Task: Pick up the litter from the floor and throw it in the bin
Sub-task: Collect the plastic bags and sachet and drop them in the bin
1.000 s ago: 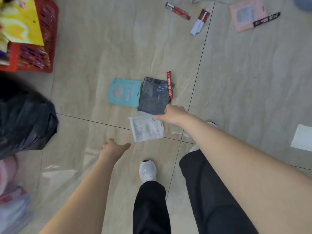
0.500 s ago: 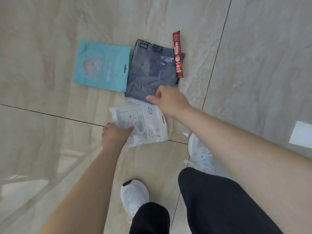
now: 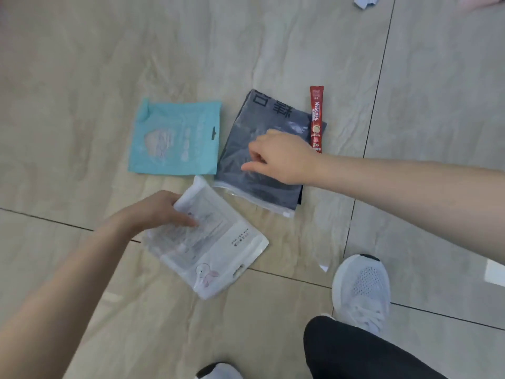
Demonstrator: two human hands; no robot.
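Nearest, at the bottom edge of the view: black trousers (image 3: 355, 351), a white shoe (image 3: 360, 292) flat on the floor (image 3: 82, 64) to the right, and the toe of a second white shoe (image 3: 218, 372) just showing lower centre.

Slightly farther, left of centre: left hand (image 3: 153, 212), grip closed on the upper left corner of a white packet (image 3: 216, 250), thumb pressed on its printed face, fingers tucked beneath. Packet tilted, lower right corner reaching across a tile seam; whether that end touches the floor, cannot tell.

Beyond it, centre: right hand (image 3: 281, 157) spread over a dark grey bag (image 3: 262, 165), thumb and forefinger drawn together at the plastic, other fingers curled. Whether the plastic is actually pinched, cannot tell. Grey bag lying flat, clear zip edge nearest, just beside the white packet's top corner.

Left of the grey bag, almost touching: a light blue packet (image 3: 175, 138), flat, hanging slot on its right side. Along the grey bag's right edge: a red coffee stick (image 3: 316, 119), lengthwise, lower part overlapping the bag's corner.

Far off, at the top right edge of the floor: a pale scrap (image 3: 366, 1), partly cut off. No bin in view.
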